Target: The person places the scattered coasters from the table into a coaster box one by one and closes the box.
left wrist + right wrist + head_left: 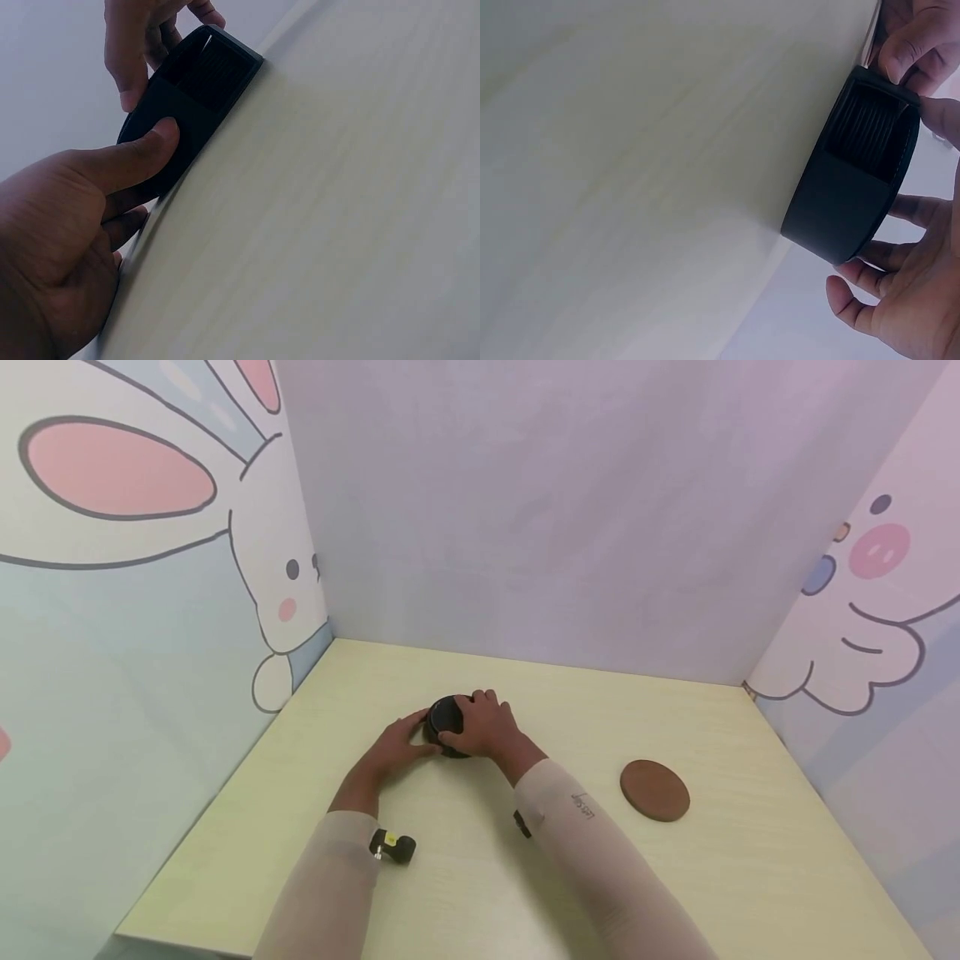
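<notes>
A low, round black coaster holder [446, 717] stands on the table towards the back. In its side is a cut-out, where thin black stacked layers [864, 129] show in the right wrist view. My left hand [395, 747] holds the holder from the left, thumb against the near side wall [161, 101] and fingers round the far side. From above, my right hand [487, 727] spans the top, its thumb at the near rim by the cut-out and its fingertips over the far edge. It covers the right part of the top.
A flat brown round coaster [655, 790] lies on the pale wooden table [465, 893], to the right of my right forearm. Fabric walls with cartoon animals stand along the left, back and right edges. A small black camera [393, 846] sits at my left wrist.
</notes>
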### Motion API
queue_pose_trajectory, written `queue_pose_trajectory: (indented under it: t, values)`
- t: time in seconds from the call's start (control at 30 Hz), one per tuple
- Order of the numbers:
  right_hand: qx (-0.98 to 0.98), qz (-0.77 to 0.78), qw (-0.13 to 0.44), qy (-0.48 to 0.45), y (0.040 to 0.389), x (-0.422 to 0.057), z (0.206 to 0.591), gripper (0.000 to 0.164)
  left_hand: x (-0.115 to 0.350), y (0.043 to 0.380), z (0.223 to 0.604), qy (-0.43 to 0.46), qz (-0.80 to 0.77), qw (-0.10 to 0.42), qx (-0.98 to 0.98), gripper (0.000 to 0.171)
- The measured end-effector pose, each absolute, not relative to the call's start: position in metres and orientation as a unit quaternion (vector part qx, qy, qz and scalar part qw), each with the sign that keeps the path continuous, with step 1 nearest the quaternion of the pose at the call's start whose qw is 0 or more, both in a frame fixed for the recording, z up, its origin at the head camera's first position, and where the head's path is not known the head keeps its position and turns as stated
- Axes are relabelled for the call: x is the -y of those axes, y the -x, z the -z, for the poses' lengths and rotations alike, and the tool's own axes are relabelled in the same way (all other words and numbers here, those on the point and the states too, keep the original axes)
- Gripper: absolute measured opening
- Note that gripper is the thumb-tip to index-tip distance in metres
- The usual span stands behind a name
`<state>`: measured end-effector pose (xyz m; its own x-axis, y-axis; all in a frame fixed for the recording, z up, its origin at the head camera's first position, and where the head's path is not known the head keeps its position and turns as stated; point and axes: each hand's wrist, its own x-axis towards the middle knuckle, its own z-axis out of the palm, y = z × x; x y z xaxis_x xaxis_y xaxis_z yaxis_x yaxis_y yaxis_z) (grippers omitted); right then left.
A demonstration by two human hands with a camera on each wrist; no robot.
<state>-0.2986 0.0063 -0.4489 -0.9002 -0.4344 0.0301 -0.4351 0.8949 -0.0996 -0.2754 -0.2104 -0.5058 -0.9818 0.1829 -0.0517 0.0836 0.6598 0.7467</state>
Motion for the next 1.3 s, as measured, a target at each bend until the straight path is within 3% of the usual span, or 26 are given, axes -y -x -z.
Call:
queue_pose_trajectory:
  t: [0.93,1.3]
  values:
    - [0.963,-0.085,-0.031,-0.253,0.297,-0.024,0.442,0.084,0.211,0.280,0.511,-0.091,-0.397,0.051,-0.912,0.089]
    - [0.964,-0.129,-0.077,-0.221,0.300,-0.052,0.428,0.103,0.212,0.280,0.510,-0.097,-0.392,0.052,-0.913,0.091]
